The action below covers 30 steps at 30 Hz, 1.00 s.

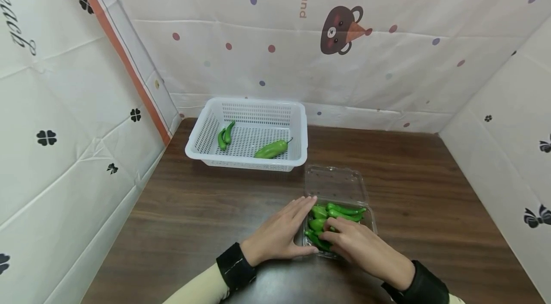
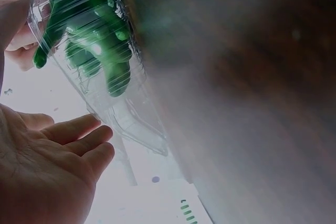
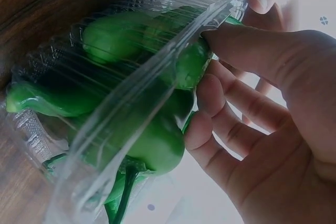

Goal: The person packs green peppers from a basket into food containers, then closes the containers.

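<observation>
A clear plastic clamshell box (image 1: 371, 223) stands on the table with its lid (image 1: 336, 184) folded back. Several green peppers (image 1: 344, 211) lie inside, some long and thin, others plumper. My right hand (image 1: 363, 246) reaches into the box from the right. In the right wrist view, its thumb and curled fingers pinch a green pepper (image 3: 191, 64) by the near rim, partly hidden by the thumb. Along the box's left side, my left hand (image 1: 281, 232) is spread with straight fingers. The left wrist view shows its palm (image 2: 47, 166) holding nothing, fingertips close to the box wall.
Behind and to the left, a white perforated basket (image 1: 246, 162) holds two small green peppers (image 1: 225, 136) and a larger one (image 1: 272, 149). The brown wooden table (image 1: 189, 218) meets printed white sheets (image 1: 387, 70) at the back and sides.
</observation>
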Each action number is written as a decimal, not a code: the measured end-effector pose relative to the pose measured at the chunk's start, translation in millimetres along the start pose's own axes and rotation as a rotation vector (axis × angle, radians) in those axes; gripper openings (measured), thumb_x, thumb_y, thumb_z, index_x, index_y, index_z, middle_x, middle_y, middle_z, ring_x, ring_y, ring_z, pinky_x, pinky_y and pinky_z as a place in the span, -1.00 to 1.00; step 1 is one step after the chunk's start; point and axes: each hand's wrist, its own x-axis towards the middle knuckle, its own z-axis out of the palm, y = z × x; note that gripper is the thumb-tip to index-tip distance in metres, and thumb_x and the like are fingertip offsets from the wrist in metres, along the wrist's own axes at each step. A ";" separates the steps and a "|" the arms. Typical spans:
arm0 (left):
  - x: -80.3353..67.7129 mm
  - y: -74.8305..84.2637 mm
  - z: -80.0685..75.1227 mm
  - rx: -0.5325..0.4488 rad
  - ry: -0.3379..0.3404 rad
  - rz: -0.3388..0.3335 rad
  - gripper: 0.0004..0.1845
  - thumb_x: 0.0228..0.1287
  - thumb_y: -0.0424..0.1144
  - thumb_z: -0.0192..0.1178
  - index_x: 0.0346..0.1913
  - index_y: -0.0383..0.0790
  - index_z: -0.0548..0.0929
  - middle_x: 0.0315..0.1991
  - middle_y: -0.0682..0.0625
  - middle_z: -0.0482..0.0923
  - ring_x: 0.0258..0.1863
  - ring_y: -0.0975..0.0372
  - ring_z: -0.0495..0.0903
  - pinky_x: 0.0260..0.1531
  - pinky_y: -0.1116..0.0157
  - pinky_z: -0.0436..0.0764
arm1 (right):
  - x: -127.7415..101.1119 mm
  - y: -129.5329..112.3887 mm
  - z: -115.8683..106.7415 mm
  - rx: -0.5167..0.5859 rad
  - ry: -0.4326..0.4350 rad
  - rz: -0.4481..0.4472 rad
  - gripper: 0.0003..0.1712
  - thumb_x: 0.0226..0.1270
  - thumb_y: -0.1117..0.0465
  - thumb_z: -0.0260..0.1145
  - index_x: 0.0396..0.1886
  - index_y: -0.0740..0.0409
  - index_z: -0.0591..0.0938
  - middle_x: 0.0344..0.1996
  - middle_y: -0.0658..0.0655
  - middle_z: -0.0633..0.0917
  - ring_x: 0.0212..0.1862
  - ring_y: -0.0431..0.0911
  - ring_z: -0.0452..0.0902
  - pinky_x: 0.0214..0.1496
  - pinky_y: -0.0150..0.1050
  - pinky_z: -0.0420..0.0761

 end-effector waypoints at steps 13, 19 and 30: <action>2.0 6.2 -6.1 0.050 0.056 0.019 0.13 0.34 0.34 0.21 0.67 -0.18 -0.13 0.64 -0.14 0.00 0.59 -0.01 0.10 0.49 0.04 0.25 | 3.7 2.0 -7.7 -0.002 0.048 -0.003 -0.54 0.08 0.23 0.63 0.03 0.03 0.75 -0.08 -0.03 0.66 -0.12 -0.21 0.63 -0.20 -0.32 0.68; 6.5 5.4 -16.1 0.080 0.274 0.069 0.14 0.27 0.26 0.34 0.63 -0.34 0.01 0.64 -0.21 -0.06 0.58 -0.08 0.10 0.51 0.02 0.21 | 17.7 8.2 -22.9 -0.059 0.135 -0.011 -0.39 0.10 0.20 0.63 0.20 0.00 0.68 -0.01 0.01 0.66 -0.08 -0.17 0.63 -0.17 -0.26 0.70; 3.4 -4.0 -40.6 0.136 0.611 -0.019 0.07 0.30 0.21 0.32 0.57 -0.46 0.11 0.60 -0.37 -0.01 0.55 -0.22 0.10 0.45 -0.11 0.26 | 58.5 27.0 -67.2 -0.128 0.243 -0.043 -0.04 0.11 0.29 0.62 0.52 -0.02 0.42 0.25 0.20 0.56 0.08 0.02 0.62 0.00 -0.04 0.70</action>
